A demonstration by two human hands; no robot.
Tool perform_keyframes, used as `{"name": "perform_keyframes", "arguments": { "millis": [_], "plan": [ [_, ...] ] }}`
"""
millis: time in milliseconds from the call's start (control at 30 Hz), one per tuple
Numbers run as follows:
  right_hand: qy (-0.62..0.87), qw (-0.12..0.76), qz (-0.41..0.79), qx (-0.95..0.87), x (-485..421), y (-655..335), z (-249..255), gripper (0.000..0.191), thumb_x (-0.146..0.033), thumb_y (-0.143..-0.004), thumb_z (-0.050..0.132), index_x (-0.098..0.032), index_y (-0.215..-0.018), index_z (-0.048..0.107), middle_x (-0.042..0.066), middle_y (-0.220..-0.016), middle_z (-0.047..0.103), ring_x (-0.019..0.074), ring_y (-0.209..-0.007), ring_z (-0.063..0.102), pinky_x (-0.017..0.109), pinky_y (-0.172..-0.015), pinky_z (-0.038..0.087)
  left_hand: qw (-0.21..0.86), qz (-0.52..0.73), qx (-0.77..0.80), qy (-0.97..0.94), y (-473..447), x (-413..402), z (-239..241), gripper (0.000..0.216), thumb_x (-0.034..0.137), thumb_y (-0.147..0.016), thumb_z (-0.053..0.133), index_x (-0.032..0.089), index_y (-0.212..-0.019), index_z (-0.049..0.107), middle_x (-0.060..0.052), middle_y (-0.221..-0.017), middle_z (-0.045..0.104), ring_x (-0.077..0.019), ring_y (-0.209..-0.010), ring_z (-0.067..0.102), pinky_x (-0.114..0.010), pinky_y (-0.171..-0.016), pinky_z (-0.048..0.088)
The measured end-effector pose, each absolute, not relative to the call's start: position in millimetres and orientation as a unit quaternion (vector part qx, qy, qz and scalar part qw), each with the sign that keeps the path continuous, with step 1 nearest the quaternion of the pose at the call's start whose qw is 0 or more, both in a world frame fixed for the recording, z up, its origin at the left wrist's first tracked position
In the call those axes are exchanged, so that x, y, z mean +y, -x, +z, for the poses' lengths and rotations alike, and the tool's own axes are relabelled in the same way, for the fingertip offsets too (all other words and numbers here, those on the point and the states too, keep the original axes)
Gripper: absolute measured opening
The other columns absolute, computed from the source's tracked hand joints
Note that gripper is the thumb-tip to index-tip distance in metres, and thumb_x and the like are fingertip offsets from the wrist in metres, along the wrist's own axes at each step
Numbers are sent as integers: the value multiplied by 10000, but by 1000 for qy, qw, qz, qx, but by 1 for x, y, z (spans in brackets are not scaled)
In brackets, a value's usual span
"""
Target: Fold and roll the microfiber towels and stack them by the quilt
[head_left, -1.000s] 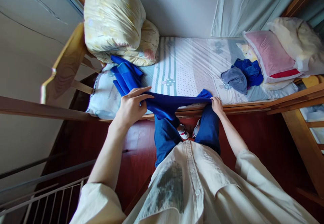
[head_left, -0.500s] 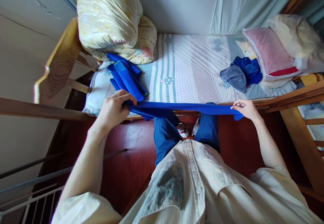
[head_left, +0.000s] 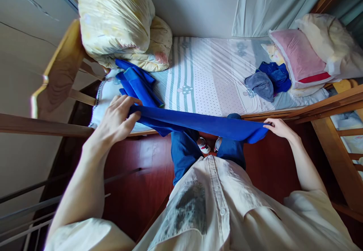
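A long bright blue cloth is stretched taut in front of me, above the bed's near wooden rail. My left hand pinches its left end, close to a pile of folded blue cloths on the mattress. My right hand grips the cloth's right end by the rail. Both hands are closed on the fabric.
The bed has a striped and dotted sheet. A yellow rolled quilt lies at its left end, a pink pillow at the right. A grey and dark blue heap of clothes rests beside the pillow. A red wooden floor is below.
My hands have moved apart and pulled the bunched blue cloth out into a long taut band. The left hand went left, the right hand right. The cloth has tilted down at the right.
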State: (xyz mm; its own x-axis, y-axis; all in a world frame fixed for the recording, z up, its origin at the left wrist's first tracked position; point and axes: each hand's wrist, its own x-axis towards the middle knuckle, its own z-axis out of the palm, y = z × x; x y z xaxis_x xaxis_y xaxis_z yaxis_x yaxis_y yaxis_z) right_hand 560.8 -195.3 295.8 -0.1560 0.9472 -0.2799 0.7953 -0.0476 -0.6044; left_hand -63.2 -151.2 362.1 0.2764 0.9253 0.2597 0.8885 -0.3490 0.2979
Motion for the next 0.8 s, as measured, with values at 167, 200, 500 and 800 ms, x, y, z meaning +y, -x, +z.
{"name": "perform_keyframes", "arguments": {
  "millis": [167, 200, 500, 800],
  "plan": [
    [677, 208, 244, -662, -172, -571, 299, 379, -604, -935, 709, -227, -954, 749, 93, -931, 813, 259, -814, 745, 380, -812, 615, -5, 223, 584, -781, 68, -138, 381, 345, 452, -1001, 366, 235, -958, 630, -59, -925, 588, -280, -989, 631, -486, -995, 568],
    [683, 224, 222, -659, -168, -573, 303, 348, -571, -933, 722, -226, -963, 757, 87, -911, 813, 258, -799, 743, 377, -797, 616, -18, 237, 586, -774, 71, -134, 383, 351, 449, -1004, 382, 221, -972, 648, -56, -925, 575, -274, -1020, 639, -494, -1036, 561],
    [660, 230, 81, -711, -157, -584, 357, 166, -224, -951, 660, -213, -915, 821, 113, -1109, 857, 263, -1008, 794, 342, -964, 599, -62, 344, 609, -711, 93, -117, 394, 382, 531, -906, 584, 209, -922, 790, -44, -877, 616, -255, -958, 696, -480, -1000, 582],
    [706, 155, 87, -686, -164, -600, 371, 103, -311, -916, 732, -236, -852, 758, 76, -901, 827, 229, -734, 719, 346, -823, 577, 16, 314, 620, -719, 104, -143, 391, 383, 587, -882, 623, 274, -740, 791, -5, -705, 699, -174, -604, 619, -332, -656, 536]
  ]
}}
